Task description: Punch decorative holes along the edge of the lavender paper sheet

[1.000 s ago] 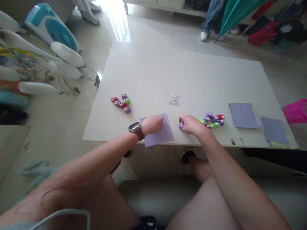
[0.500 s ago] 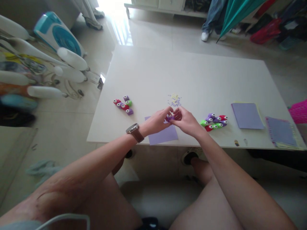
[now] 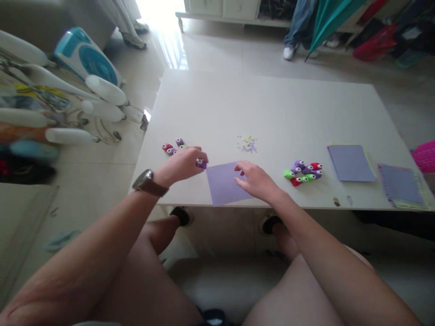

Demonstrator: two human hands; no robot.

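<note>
Left hand (image 3: 181,164) pinches a purple punch (image 3: 201,163) just left of the purple sheet (image 3: 224,182), beside the left cluster of punches (image 3: 173,147). Right hand (image 3: 254,179) rests on the sheet, fingers spread. Punched scraps (image 3: 247,142) lie beyond the sheet; the right cluster of punches (image 3: 303,172) appears untouched.

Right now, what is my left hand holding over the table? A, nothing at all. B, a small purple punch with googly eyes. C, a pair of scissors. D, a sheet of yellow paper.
B: the left hand grips a small purple punch in its fingers, just left of the purple paper sheet, while the right hand rests on that sheet.
</note>
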